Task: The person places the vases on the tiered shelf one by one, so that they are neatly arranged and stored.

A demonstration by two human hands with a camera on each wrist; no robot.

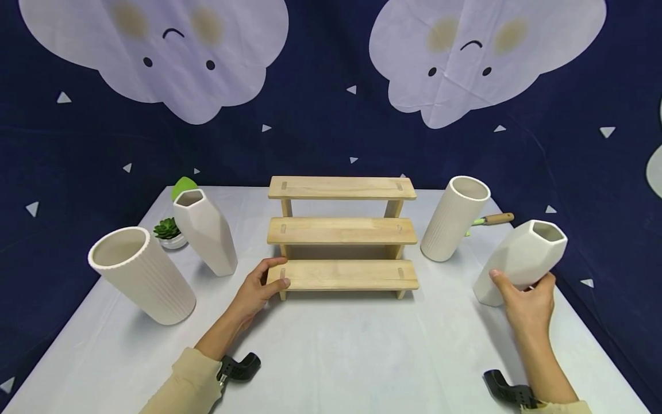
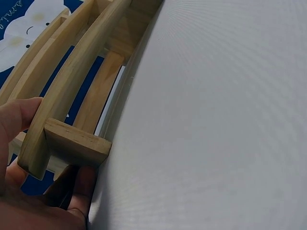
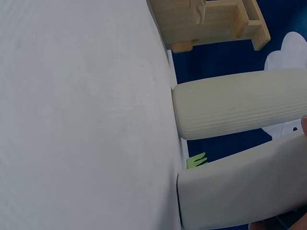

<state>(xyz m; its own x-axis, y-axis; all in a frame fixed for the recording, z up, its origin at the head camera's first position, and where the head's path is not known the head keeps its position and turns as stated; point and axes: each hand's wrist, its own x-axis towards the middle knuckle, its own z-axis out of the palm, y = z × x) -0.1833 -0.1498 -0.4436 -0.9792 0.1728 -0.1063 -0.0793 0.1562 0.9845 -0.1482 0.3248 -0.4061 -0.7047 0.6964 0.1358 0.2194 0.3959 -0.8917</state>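
Your left hand rests at the left end of the lowest step of the three-tier pale wooden step shelf; your grip there is closed on the wood, thumb lying on top of the plank and fingers curled around its end, as the left wrist view shows with the thumb against the plank edge; the shelf stands in the middle of the white-covered tabletop, its steps rising away from you.

Your right hand holds the faceted white ceramic vase with the hexagonal mouth at the right side of the tabletop; your grip wraps its lower body, thumb on the near face and fingers around the far side; the vase leans with its mouth up and to the right, its base at the tabletop, though whether the base is fully seated I cannot tell; in the right wrist view the same vase fills the lower right.

Just beyond it, right of the shelf, stands a ribbed white cylindrical vase, well apart from your hand; a wooden-handled tool lies behind that vase.

On the left stand a second faceted white vase, a larger ribbed white cylinder nearer to you, and a small green succulent in a white pot between them.
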